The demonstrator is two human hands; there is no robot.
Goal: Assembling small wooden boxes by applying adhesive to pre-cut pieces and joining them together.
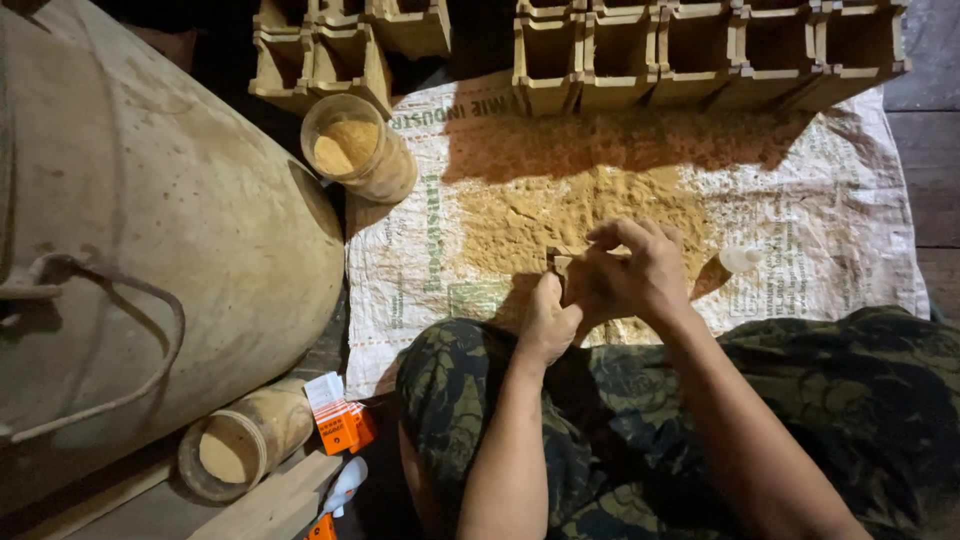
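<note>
Head view, counts first: two hands, one small wooden piece (562, 264) between them, one woven sack sheet (850, 250) spread on the floor with one patch of sawdust (560, 210) on it. Two rows of open wooden box frames: the 12 o'clock row (700, 50) shows about five cells, the 11 o'clock cluster (340, 50) about four, edges cut off so the count is loose. Two round containers with sawdust in them: one upright jar (358, 148) at 11 o'clock from the hands, one bamboo tube (245, 445) lying at 8 o'clock. One big dusty drum (150, 250) at 9 o'clock. One orange-and-white small box (338, 415) beside the tube. One small white object (740, 260) at 3 o'clock, just beside the right hand. Left hand (550, 320) is curled into a fist under the piece; what it grips is hidden. Right hand (630, 275) has fingers bent over and closed round the piece from the 3 o'clock side. Piece sits at centre frame, over the sawdust, only its 10 o'clock corner showing past the right fingertips, touching both hands.
</note>
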